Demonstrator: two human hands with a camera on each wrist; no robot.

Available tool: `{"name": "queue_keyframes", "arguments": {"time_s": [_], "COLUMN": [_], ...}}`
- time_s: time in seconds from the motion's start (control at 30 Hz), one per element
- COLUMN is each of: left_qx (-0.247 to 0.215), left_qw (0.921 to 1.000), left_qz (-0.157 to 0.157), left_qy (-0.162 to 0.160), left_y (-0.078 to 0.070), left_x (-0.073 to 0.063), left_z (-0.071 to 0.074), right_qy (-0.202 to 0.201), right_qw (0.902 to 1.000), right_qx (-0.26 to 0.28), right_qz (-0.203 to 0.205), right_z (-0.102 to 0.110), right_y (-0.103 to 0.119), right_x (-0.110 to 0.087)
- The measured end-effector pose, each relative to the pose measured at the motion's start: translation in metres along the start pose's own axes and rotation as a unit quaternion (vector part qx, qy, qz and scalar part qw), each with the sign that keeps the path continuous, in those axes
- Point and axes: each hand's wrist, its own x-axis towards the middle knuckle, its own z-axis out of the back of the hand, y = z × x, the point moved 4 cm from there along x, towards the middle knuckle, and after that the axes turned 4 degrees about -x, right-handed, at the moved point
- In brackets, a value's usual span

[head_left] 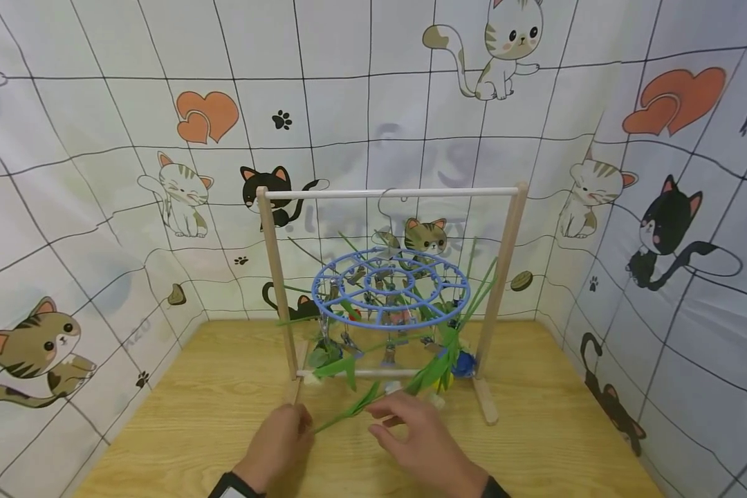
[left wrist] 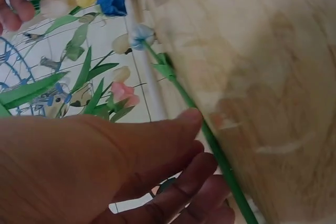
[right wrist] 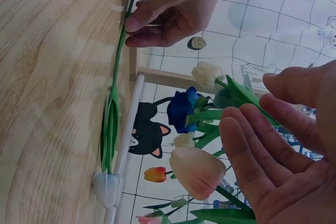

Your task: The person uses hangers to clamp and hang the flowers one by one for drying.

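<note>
My left hand (head_left: pixel 277 443) pinches the green stem of an artificial tulip (left wrist: pixel 212 142) between thumb and fingers, low over the wooden table. The tulip's pale bluish-white bloom (right wrist: pixel 107 190) points away from that hand, toward the rack's lower bar. My right hand (head_left: pixel 420 436) is beside the tulip's leafy part with fingers loosely extended; in the right wrist view nothing lies in its grasp. Behind both hands, a round blue clip hanger (head_left: pixel 380 325) hangs from the rack, with several artificial flowers on it, among them a blue flower (right wrist: pixel 182 109) and a pale peach tulip (right wrist: pixel 197 171).
A rack with wooden posts (head_left: pixel 504 277) and a white top bar (head_left: pixel 336 194) stands on the wooden table (head_left: pixel 224 387). Its right foot (head_left: pixel 485 401) extends toward me. Cloth walls (head_left: pixel 336 111) printed with cats enclose the table at the back and sides.
</note>
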Motion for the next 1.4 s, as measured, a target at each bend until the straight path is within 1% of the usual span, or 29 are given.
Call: {"name": "queue_keyframes", "arguments": {"time_s": [0.1,0.2,0.3,0.37,0.43,0.57,0.6,0.63,0.73,0.8,0.87,0.97,1.1,1.23,1.4], "left_qx": [0.012,0.01,0.004,0.003,-0.001,-0.021,-0.028,-0.035,-0.044,-0.046,-0.041,-0.043,-0.051,-0.056,-0.057], "left_qw": [0.9999,0.9998,0.9993,0.999,0.9989,0.9974,0.9969,0.9966,0.9958,0.9949,0.9935,0.9907,0.9845,0.9747,0.9641], "left_qz": [-0.009,-0.009,-0.011,-0.017,-0.031,-0.068,-0.072,-0.073,-0.073,-0.081,-0.101,-0.126,-0.166,-0.216,-0.257], "left_qy": [0.002,0.016,0.036,0.042,0.035,0.012,0.013,0.016,0.032,0.038,0.033,0.031,0.022,-0.006,-0.035], "left_y": [0.002,0.002,0.001,0.0,-0.001,-0.007,-0.009,-0.011,-0.017,-0.022,-0.028,-0.04,-0.057,-0.074,-0.089], "left_x": [-0.001,-0.001,-0.001,-0.002,-0.003,-0.007,-0.007,-0.007,-0.007,-0.007,-0.008,-0.01,-0.014,-0.02,-0.024], "left_z": [-0.004,-0.006,-0.007,-0.008,-0.009,-0.007,-0.006,-0.005,-0.002,-0.001,0.0,0.002,0.005,0.008,0.011], "right_qy": [0.003,0.001,0.001,0.003,0.002,-0.008,-0.009,-0.008,0.005,0.016,0.027,0.04,0.054,0.056,0.034], "right_qw": [0.9998,0.9988,0.9971,0.9956,0.9937,0.9888,0.9879,0.9873,0.9849,0.982,0.9775,0.974,0.9728,0.974,0.9797], "right_qx": [-0.019,-0.046,-0.073,-0.089,-0.105,-0.134,-0.139,-0.143,-0.167,-0.186,-0.208,-0.222,-0.22,-0.215,-0.196], "right_qz": [0.008,0.016,0.021,0.029,0.04,0.066,0.069,0.069,0.046,0.029,0.017,0.026,0.046,0.046,0.023], "right_z": [-0.003,-0.006,-0.01,-0.013,-0.015,-0.02,-0.021,-0.022,-0.026,-0.029,-0.031,-0.033,-0.036,-0.035,-0.027], "right_y": [-0.001,-0.001,-0.002,-0.002,-0.003,-0.003,-0.003,-0.003,-0.004,-0.005,-0.006,-0.005,-0.003,-0.001,0.002], "right_x": [0.001,0.003,0.004,0.006,0.006,0.008,0.009,0.01,0.011,0.011,0.011,0.012,0.013,0.01,0.005]}}
